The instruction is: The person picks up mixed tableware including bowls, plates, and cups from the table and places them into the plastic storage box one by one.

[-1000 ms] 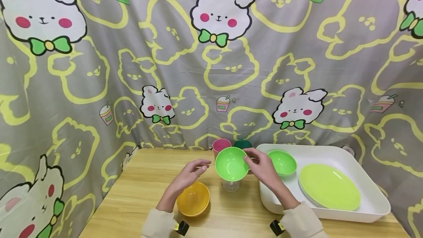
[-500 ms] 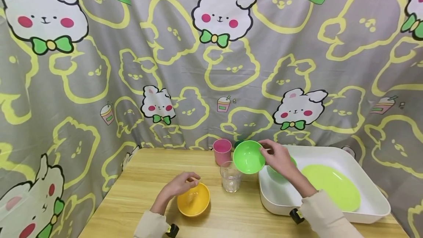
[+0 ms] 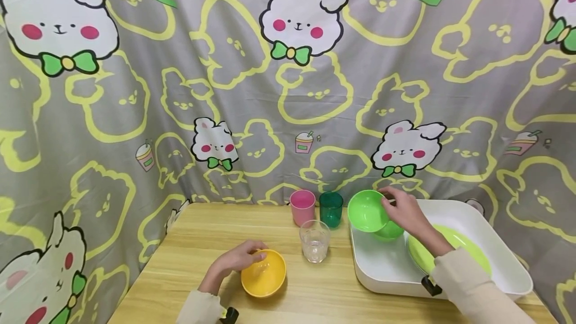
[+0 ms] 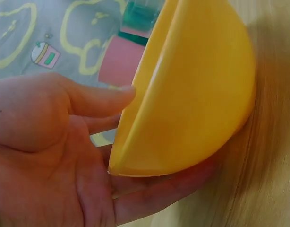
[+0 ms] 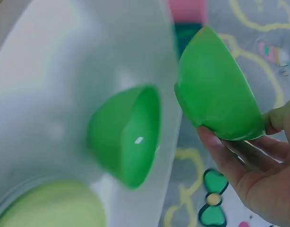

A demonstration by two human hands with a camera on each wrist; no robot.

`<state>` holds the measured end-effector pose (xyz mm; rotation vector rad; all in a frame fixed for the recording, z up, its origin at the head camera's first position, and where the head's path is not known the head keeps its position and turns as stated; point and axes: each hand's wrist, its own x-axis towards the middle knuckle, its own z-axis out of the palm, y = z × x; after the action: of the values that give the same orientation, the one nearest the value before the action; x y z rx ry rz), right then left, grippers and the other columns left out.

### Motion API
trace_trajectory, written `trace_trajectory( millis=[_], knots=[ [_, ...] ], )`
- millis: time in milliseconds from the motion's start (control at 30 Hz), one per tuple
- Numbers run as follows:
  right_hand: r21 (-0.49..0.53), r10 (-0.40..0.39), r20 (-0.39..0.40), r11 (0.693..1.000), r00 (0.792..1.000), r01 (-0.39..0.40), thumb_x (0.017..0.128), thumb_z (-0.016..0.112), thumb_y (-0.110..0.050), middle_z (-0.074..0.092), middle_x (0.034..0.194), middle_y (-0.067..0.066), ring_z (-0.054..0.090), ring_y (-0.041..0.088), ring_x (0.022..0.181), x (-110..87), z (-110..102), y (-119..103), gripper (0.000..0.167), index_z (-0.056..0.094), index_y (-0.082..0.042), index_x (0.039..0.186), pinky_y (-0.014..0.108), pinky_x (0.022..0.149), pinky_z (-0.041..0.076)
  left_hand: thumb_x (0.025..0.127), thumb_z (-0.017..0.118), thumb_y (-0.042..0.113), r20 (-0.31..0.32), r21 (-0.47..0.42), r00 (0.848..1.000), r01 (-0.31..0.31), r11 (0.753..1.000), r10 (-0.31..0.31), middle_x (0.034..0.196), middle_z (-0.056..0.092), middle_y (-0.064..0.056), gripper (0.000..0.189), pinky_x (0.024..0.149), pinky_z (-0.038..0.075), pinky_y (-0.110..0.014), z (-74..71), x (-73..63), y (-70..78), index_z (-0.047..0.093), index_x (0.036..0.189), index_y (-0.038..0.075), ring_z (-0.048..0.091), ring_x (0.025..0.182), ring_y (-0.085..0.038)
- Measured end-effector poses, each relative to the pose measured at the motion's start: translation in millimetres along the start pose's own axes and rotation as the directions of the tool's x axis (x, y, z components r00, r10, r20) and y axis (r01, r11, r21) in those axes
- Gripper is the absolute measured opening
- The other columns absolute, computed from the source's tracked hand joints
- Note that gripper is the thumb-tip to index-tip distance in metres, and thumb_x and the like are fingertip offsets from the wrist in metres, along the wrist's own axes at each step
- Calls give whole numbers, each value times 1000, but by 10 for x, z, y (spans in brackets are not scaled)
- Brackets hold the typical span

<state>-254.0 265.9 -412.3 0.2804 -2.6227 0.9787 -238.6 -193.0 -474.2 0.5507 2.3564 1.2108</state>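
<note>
My right hand point(image 3: 406, 210) holds a green bowl point(image 3: 366, 210) by its right side, raised over the left rim of the white bin. In the right wrist view, the thumb is at the rim and the fingers lie against the outer wall of the held bowl point(image 5: 220, 90). Below it, a second green bowl point(image 5: 121, 137) sits inside the bin. My left hand point(image 3: 240, 257) grips the edge of an orange-yellow bowl point(image 3: 264, 279) on the table. In the left wrist view, its thumb point(image 4: 105, 100) reaches the rim and the other fingers pass behind and under the bowl.
The white bin point(image 3: 378, 284) on the right also carries stacked yellow-green plates point(image 3: 454, 239), partly hidden by the right forearm. A clear glass point(image 3: 314, 244), a pink cup point(image 3: 303, 209) and a dark green cup point(image 3: 331, 211) stand mid-table. A patterned curtain point(image 3: 252, 99) hangs behind.
My right hand has carried the green bowl rightward from above the clear glass to the bin's edge, uncovering the cups. My left hand has moved down and left onto the orange-yellow bowl's rim.
</note>
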Motion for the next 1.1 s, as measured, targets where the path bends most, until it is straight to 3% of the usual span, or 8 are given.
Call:
trace_trajectory(
  millis=[167, 400, 533, 667, 933, 1100],
  knots=[
    [-60, 27, 29, 998, 999, -25, 100, 50, -5, 71, 110, 29, 69, 45, 102, 5, -5, 210, 31, 65, 9, 123, 58, 87, 56, 107, 46, 4, 8, -68, 1000, 25, 997, -25, 113, 66, -14, 26, 86, 56, -49, -21, -26, -5, 66, 122, -3, 62, 102, -29],
    [-88, 108, 71, 991, 992, -101, 100, 46, -6, 70, 107, 31, 67, 46, 100, 27, 10, 395, 33, 62, 13, 122, 54, 80, 56, 107, 44, 4, 3, -121, 999, 51, 991, -51, 107, 66, -11, 30, 76, 59, -43, -24, -70, -23, 67, 123, -3, 63, 92, -24],
    [5, 207, 153, 978, 966, -210, 101, 43, -7, 64, 114, 35, 67, 39, 91, 29, 13, 449, 38, 56, 15, 129, 44, 66, 58, 108, 42, 5, 4, -146, 999, 48, 988, -48, 107, 67, -11, 31, 70, 59, -38, -29, -77, -60, 67, 126, -3, 65, 89, -23],
    [79, 286, 210, 948, 935, -307, 102, 40, -9, 57, 123, 40, 65, 35, 93, 23, 10, 515, 44, 49, 17, 136, 36, 62, 59, 108, 41, 5, 12, -186, 999, 50, 981, -49, 105, 68, -11, 32, 66, 59, -36, -43, -94, -79, 64, 128, -5, 67, 85, -23],
    [15, 270, 168, 961, 948, -277, 93, 48, -6, 60, 122, 37, 61, 46, 105, 39, -3, 607, 44, 55, 17, 130, 33, 68, 53, 109, 43, 8, -29, -209, 997, 58, 976, -65, 110, 67, -13, 32, 71, 61, -44, -82, -122, -123, 60, 131, -8, 67, 89, -25],
    [52, 279, 194, 954, 940, -294, 90, 53, -2, 62, 117, 39, 62, 48, 106, 30, 0, 647, 41, 56, 17, 127, 33, 69, 59, 110, 41, 8, -52, -273, 994, 74, 959, -91, 113, 66, -17, 36, 71, 62, -45, -122, -154, -184, 53, 137, -12, 67, 88, -26]
  ],
)
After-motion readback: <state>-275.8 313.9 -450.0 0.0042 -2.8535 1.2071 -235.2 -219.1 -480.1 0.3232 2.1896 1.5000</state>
